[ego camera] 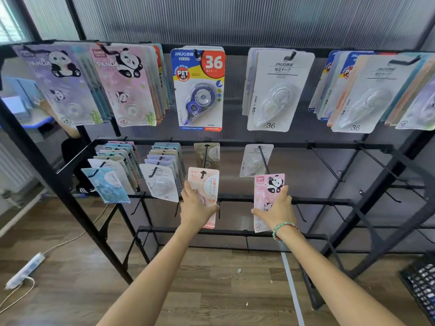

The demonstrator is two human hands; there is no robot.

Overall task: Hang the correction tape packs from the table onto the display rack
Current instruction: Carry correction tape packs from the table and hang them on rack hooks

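Rack (235, 200), packs (204, 184) in hands (196, 205)

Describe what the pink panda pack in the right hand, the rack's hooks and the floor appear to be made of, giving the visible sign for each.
Pink panda pack: printed card, seemingly with a clear plastic blister; flat, slightly glossy face.
Hooks: thin metal rod with a matt black finish, probably painted; slim and rigid-looking.
Floor: wood-look planks with visible grain and seams; real wood or laminate cannot be told.

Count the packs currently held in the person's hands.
2: a peach pack in the left hand, its hole at a middle-row hook; a pink panda pack in the right hand, below the neighbouring hook.
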